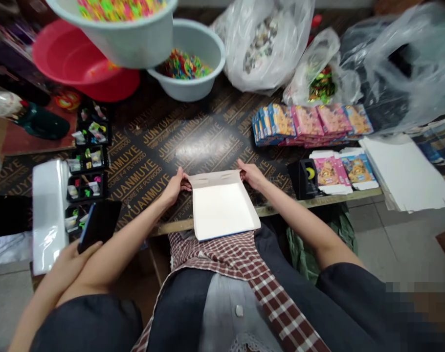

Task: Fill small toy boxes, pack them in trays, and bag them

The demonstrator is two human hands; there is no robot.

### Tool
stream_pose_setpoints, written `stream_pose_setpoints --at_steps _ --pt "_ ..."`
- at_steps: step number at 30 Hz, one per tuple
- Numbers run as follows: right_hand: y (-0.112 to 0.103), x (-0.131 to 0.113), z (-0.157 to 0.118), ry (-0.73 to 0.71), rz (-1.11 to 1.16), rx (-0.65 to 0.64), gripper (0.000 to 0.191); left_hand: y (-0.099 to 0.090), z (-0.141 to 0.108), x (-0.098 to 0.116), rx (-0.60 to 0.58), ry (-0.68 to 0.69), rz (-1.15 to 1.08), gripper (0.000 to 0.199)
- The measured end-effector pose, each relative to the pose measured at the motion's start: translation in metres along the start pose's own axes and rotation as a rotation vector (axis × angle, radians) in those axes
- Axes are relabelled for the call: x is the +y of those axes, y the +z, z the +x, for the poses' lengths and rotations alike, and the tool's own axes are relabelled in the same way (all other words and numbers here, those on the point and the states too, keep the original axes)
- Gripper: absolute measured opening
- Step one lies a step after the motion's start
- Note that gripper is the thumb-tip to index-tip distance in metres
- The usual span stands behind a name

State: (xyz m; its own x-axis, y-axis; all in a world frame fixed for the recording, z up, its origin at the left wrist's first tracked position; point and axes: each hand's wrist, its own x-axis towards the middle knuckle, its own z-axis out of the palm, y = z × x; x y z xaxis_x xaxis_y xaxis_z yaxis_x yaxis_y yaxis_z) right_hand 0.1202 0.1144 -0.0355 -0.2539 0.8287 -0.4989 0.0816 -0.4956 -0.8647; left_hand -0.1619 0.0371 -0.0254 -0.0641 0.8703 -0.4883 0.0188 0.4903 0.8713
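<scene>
An unfolded cardboard box [225, 210], white inside with a blue lower edge, lies half over the table's front edge and my lap. At its far left corner my left hand [177, 187] pinches the folded end flap. My right hand [251, 175] grips the same flap at the far right corner. The flap between both hands is partly raised and shows small slits. Both hands are closed on the cardboard, with some fingertips hidden behind it.
Another person's hand [76, 261] holds a dark phone [100, 222] at the left, beside black trays [86, 159] of small parts. Tubs [196, 88] and plastic bags [266, 44] line the back. Stacked printed boxes [310, 122], a tape dispenser [306, 178] and white sheets [408, 173] are at the right.
</scene>
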Motion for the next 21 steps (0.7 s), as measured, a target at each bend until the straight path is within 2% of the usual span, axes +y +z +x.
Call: stream_pose_setpoints --at_steps 2,5,8,10,12,15,18,21 --pt "-0.003 0.003 -0.002 -0.105 -0.109 -0.045 0.054 -0.01 -0.004 -0.001 -0.072 -0.069 0.006 0.067" --pt "-0.006 0.002 -0.004 -0.268 -0.288 -0.12 0.041 -0.024 0.001 0.007 -0.196 -0.099 0.156 0.056" --pt "-0.006 -0.005 -0.004 -0.387 -0.524 -0.191 0.028 -0.023 0.015 0.024 -0.358 0.017 0.508 0.042" --pt "-0.003 -0.012 -0.004 -0.46 -0.736 -0.241 0.018 -0.015 0.021 0.036 -0.407 0.15 0.838 0.03" --pt "0.003 -0.019 -0.005 -0.53 -0.97 -0.287 0.011 -0.004 0.018 0.043 -0.364 0.271 1.161 0.019" --pt "0.015 -0.029 -0.008 -0.602 -1.3 -0.336 0.022 0.011 0.005 0.045 -0.254 0.37 1.467 0.022" --pt "0.026 -0.037 -0.011 -0.621 -1.541 -0.393 0.029 0.018 -0.006 0.044 -0.214 0.404 1.568 0.026" --pt "0.035 -0.038 -0.013 -0.653 -1.678 -0.442 0.032 0.024 -0.008 0.044 -0.223 0.422 1.563 0.025"
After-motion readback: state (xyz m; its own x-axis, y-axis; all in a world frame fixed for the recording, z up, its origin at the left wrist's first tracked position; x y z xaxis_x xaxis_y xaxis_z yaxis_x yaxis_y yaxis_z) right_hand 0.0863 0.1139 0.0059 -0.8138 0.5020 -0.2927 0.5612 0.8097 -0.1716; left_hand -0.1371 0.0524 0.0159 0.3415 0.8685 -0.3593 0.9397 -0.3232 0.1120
